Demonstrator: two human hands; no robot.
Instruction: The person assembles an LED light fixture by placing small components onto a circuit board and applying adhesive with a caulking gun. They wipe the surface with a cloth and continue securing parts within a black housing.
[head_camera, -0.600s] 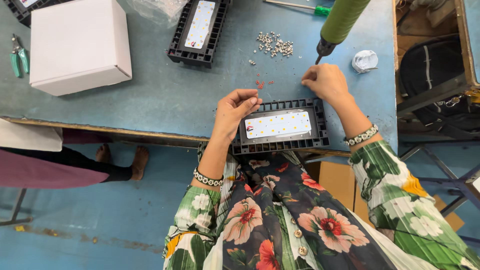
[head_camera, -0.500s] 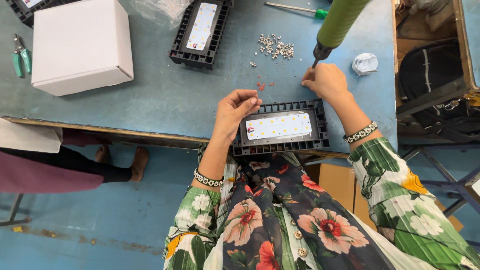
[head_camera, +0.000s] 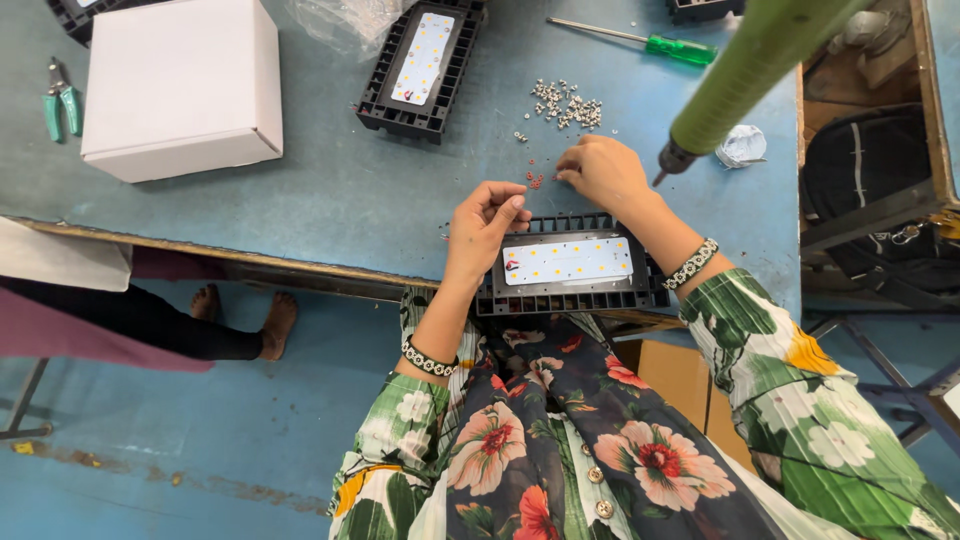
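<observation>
Since the earlier frame our right hand (head_camera: 600, 172) has slid left from the driver (head_camera: 755, 70) tip toward the red washers (head_camera: 536, 180), just above the lamp (head_camera: 568, 263) at the table (head_camera: 350, 190) edge. Its fingers are curled and pinching there; what they hold, we cannot tell. Our left hand (head_camera: 487, 222) rests on the lamp's left end, fingertips pinched together. We should pick only one washer and keep the lamp steady.

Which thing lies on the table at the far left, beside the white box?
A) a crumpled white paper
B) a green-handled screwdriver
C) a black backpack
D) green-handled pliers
D: the green-handled pliers lie just left of the white box; the screwdriver lies at the far right.
</observation>
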